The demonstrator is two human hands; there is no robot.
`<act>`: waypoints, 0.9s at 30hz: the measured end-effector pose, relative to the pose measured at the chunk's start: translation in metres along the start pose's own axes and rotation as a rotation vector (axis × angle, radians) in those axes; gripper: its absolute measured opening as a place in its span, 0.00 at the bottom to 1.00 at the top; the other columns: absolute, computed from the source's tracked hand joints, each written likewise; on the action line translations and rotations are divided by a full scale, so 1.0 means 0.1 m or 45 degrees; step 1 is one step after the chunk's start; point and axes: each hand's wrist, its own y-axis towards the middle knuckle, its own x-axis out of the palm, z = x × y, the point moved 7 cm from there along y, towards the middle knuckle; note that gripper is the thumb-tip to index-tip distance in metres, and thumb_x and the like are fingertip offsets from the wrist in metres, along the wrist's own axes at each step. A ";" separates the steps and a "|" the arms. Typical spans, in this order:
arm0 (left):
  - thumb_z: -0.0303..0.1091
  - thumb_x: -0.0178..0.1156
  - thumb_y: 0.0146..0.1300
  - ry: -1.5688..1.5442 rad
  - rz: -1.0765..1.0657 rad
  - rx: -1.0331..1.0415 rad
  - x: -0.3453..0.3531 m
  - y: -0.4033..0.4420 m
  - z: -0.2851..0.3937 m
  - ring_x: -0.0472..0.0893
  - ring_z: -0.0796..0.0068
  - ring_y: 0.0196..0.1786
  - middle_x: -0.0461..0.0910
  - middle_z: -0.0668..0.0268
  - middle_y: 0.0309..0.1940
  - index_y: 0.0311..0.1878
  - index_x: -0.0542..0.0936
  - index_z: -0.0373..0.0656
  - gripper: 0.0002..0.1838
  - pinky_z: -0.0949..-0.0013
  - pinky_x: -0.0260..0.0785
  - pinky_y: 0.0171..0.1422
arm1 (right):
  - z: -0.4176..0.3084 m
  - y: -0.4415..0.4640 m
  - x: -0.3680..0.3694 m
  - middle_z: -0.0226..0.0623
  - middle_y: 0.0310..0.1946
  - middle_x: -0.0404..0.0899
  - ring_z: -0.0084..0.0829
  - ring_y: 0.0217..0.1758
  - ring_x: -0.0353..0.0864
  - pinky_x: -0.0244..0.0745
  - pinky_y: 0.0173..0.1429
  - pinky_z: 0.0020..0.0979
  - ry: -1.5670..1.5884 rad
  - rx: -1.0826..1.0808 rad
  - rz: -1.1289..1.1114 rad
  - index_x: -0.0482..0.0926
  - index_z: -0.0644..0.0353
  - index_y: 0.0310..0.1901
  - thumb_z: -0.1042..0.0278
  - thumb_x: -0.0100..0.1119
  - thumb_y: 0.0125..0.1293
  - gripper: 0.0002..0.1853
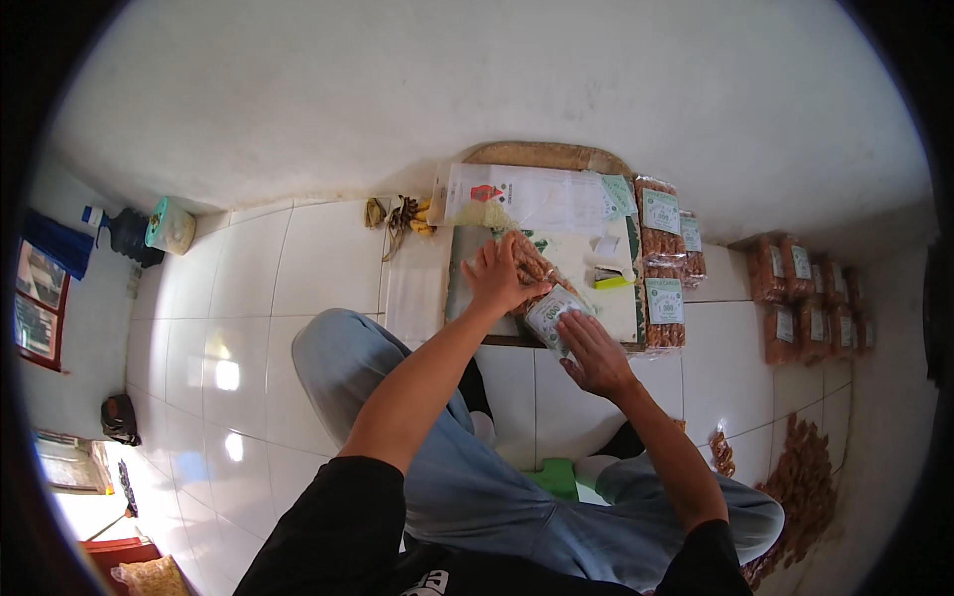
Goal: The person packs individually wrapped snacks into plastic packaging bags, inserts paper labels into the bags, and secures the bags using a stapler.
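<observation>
A clear bag of reddish-brown snacks (pixel 535 260) lies slanted on the low white table (pixel 467 288), a green and white label (pixel 553 310) at its lower end. My left hand (pixel 497 278) rests on the bag's left side, fingers spread, thumb across it. On the label lies my right hand (pixel 594 356), its fingers stretched out flat. Just right of the bag are a yellow-green stapler (pixel 611 280) and a small white item (pixel 606 244). Loose green labels (pixel 616 197) and a stack of clear plastic (pixel 537 189) lie along the table's back.
Filled labelled bags (pixel 664 308) stand at the table's right edge, with more bags (pixel 813 328) on the floor farther right. Bananas (pixel 421 219) lie back left. Loose brown snacks (pixel 800 497) are lower right. A green stool (pixel 556 479) is between my legs.
</observation>
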 end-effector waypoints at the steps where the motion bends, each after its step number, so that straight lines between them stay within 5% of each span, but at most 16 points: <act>1: 0.72 0.70 0.38 -0.002 0.006 0.002 -0.01 0.02 -0.03 0.51 0.50 0.75 0.54 0.57 0.69 0.74 0.50 0.57 0.63 0.27 0.38 0.70 | 0.00 0.01 0.01 0.48 0.69 0.63 0.48 0.73 0.61 0.57 0.75 0.48 0.023 0.023 -0.037 0.66 0.65 0.65 0.67 0.64 0.56 0.34; 6: 0.79 0.59 0.46 -0.058 -0.205 0.127 0.07 0.14 -0.24 0.54 0.43 0.74 0.53 0.52 0.71 0.76 0.45 0.58 0.61 0.33 0.45 0.71 | 0.00 0.06 0.05 0.50 0.71 0.58 0.49 0.74 0.58 0.54 0.76 0.47 0.000 0.049 -0.078 0.64 0.65 0.67 0.68 0.63 0.53 0.37; 19: 0.82 0.55 0.46 0.115 -0.264 0.237 0.08 0.10 -0.29 0.51 0.40 0.75 0.48 0.47 0.74 0.78 0.39 0.62 0.63 0.35 0.47 0.71 | 0.02 0.23 0.17 0.47 0.72 0.58 0.46 0.77 0.54 0.50 0.78 0.44 -0.099 0.143 -0.210 0.61 0.63 0.70 0.72 0.62 0.47 0.43; 27: 0.80 0.65 0.32 0.139 -0.471 0.294 0.05 0.10 -0.37 0.45 0.43 0.77 0.38 0.52 0.78 0.78 0.34 0.62 0.75 0.37 0.44 0.73 | 0.08 0.17 0.19 0.49 0.71 0.58 0.47 0.76 0.55 0.52 0.77 0.44 -0.111 0.161 -0.123 0.63 0.64 0.68 0.70 0.64 0.50 0.40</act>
